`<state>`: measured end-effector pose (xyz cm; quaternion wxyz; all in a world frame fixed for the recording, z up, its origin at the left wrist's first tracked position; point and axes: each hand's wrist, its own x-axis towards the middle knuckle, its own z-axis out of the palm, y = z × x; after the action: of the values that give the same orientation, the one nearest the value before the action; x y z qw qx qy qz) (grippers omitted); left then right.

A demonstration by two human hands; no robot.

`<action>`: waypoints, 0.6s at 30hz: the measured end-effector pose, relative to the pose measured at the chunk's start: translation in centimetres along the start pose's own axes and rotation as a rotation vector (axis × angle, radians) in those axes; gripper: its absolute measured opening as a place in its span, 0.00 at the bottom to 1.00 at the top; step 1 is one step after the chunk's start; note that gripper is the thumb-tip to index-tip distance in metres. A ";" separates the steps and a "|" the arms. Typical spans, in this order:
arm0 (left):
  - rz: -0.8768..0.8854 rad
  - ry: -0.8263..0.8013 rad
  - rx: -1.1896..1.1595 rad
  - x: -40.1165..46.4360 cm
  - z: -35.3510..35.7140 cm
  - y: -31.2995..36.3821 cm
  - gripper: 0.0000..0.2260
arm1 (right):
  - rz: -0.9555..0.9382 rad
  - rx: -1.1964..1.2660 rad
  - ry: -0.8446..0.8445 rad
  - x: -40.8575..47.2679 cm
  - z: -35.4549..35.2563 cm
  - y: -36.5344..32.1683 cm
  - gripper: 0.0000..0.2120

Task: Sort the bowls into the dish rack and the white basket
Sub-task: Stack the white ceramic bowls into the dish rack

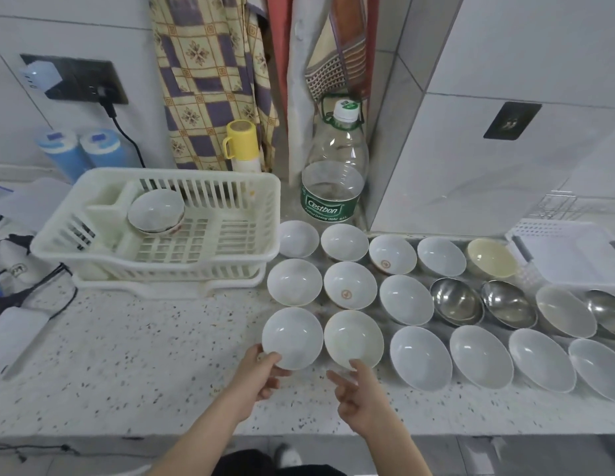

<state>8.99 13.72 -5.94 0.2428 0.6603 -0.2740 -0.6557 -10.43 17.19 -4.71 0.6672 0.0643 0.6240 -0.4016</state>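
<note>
Several white and steel bowls stand in rows on the speckled counter. My left hand [261, 372] grips the near rim of the front-left white bowl [292, 338], thumb over the edge. My right hand [359, 389] touches the near rim of the cream-tinted bowl [353, 338] beside it, with its fingers apart. The white dish rack [230, 249] sits at the left and holds one white bowl [156, 211] tilted on its side. The white basket [567, 249] stands at the far right behind the bowls.
A large clear water bottle [335, 173] and a yellow-capped flask [242, 146] stand behind the bowls. Steel bowls [455, 305] lie in the middle row. Cables and bags [21, 276] clutter the left. The counter's front edge runs below my hands.
</note>
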 end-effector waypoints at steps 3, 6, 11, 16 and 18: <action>-0.014 -0.022 -0.036 0.1 0.4 -0.2 0.19 | -0.054 -0.006 0.061 0.2 0.1 -0.1 0.10; -0.008 -0.015 -0.060 0.3 0.4 -0.4 0.20 | -0.157 -0.042 0.099 0.3 0.1 0.2 0.11; 0.005 -0.013 -0.068 -0.1 -0.2 -0.6 0.20 | -0.275 -0.091 0.182 -0.2 -0.1 0.8 0.12; 0.049 -0.091 -0.029 -1.5 -2.0 0.5 0.19 | -0.300 -0.026 0.226 -1.1 0.0 1.7 0.11; 0.086 -0.136 -0.018 -2.3 -2.8 1.6 0.19 | -0.316 -0.005 0.235 -1.5 0.4 2.1 0.08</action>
<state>11.76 14.02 -3.15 0.2572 0.5997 -0.3120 -0.6906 -8.68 19.05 -4.21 0.5184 0.0103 0.7009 -0.4897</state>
